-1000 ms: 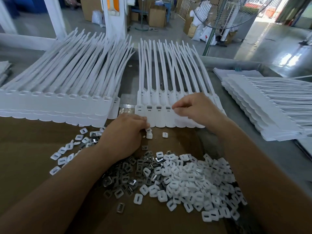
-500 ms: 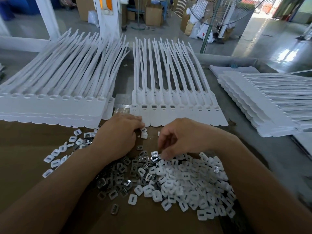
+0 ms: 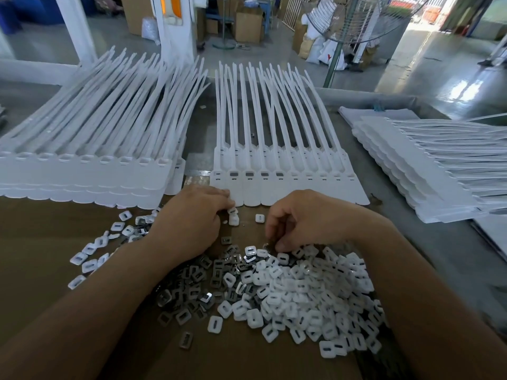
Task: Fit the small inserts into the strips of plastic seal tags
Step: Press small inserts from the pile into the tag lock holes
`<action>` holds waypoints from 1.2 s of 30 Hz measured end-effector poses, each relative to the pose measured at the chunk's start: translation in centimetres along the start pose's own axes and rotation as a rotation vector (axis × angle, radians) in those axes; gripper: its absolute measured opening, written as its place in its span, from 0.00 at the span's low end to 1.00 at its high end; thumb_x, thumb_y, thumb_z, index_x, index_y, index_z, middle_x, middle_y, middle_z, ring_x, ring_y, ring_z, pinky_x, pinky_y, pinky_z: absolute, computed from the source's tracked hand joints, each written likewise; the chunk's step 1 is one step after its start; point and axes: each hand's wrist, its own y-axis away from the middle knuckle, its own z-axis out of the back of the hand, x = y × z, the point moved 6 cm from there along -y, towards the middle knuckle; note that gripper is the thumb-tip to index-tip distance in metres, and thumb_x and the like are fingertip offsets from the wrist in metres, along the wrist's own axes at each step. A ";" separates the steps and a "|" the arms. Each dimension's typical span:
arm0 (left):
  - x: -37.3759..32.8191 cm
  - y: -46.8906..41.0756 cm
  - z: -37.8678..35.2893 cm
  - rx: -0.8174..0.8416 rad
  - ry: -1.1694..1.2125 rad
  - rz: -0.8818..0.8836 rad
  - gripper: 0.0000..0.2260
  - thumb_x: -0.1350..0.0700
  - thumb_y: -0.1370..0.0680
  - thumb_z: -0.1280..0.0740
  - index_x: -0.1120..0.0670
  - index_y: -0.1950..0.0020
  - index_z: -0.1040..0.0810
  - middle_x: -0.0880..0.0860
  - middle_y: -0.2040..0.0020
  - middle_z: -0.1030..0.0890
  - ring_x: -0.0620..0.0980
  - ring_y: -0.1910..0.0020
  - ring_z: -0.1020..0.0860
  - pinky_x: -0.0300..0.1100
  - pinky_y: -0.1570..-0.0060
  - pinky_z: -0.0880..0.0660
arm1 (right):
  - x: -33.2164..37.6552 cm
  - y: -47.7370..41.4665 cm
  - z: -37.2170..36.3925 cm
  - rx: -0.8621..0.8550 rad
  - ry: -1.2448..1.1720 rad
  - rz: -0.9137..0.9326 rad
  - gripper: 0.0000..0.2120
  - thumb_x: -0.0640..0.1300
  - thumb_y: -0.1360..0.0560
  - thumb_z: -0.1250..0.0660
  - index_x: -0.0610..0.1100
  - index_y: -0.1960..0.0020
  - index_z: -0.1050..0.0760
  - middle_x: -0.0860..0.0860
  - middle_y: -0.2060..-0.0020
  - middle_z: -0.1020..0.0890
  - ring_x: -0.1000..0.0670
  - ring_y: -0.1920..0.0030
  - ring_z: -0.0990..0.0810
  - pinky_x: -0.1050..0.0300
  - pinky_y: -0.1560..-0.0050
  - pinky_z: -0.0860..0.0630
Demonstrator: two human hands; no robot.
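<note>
A strip of white seal tags (image 3: pixel 288 187) lies flat ahead of me, and several of its left sockets show dark inserts. My left hand (image 3: pixel 192 223) rests at the strip's near left corner, fingers curled round a few small white inserts (image 3: pixel 233 216). My right hand (image 3: pixel 310 220) hovers over the far edge of the heap of white inserts (image 3: pixel 315 292), its thumb and fingertips pinching down on one piece there. Metal inserts (image 3: pixel 197 283) lie heaped to the left of the white ones. One loose white insert (image 3: pixel 259 218) sits between my hands.
A thick stack of tag strips (image 3: pixel 82 171) lies at the left and another stack (image 3: pixel 425 171) at the right. The inserts rest on brown cardboard (image 3: pixel 41 242). A standing fan (image 3: pixel 351 20) and boxes are beyond the table.
My right hand left the strip's sockets and came back toward me, dropping onto the far edge of the insert heap. My left hand stayed put.
</note>
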 end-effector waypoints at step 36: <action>0.0 0.1 0.2 -0.009 0.014 -0.027 0.20 0.64 0.27 0.40 0.49 0.39 0.24 0.45 0.35 0.27 0.41 0.36 0.32 0.24 0.48 0.49 | -3.3 -0.6 2.7 -0.323 -0.157 -0.090 0.07 0.43 0.33 0.25 0.54 0.63 0.20 0.61 0.68 0.19 0.65 0.65 0.22 0.72 0.62 0.30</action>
